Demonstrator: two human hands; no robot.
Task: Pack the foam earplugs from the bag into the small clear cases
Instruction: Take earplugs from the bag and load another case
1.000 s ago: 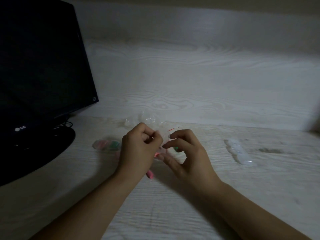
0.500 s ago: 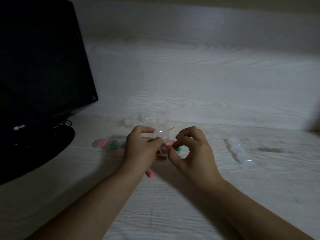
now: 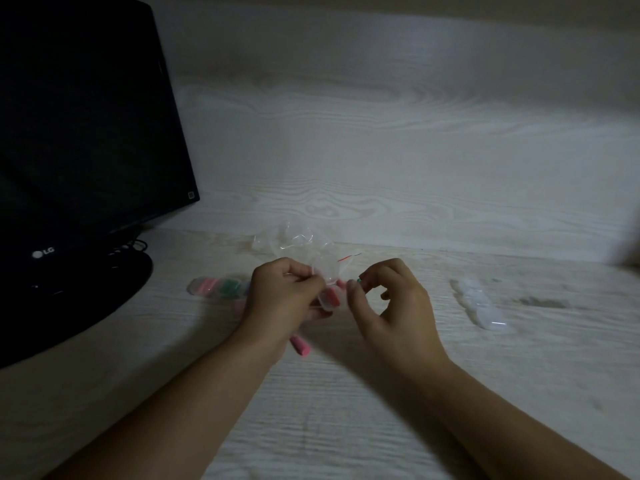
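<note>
Clear case (image 3: 329, 296), 1 pink plug inside, sits pinched in your left hand (image 3: 284, 292). Just right of it, your right hand (image 3: 391, 306) seemingly pinches a green earplug (image 3: 358, 280).

head view, looking down, desk (image 3: 346, 410) close

Monitor (image 3: 83, 161) cut off by the left and top edges. Filled cases (image 3: 218, 287) half hidden behind the left hand (image 3: 284, 296); count unclear. Pink earplug (image 3: 300, 345) partly covered by that wrist. Green bit (image 3: 358, 280) pinched in the right hand (image 3: 391, 306), too small to identify. Empty cases (image 3: 479, 306) blurred, outlines indistinct.
</note>
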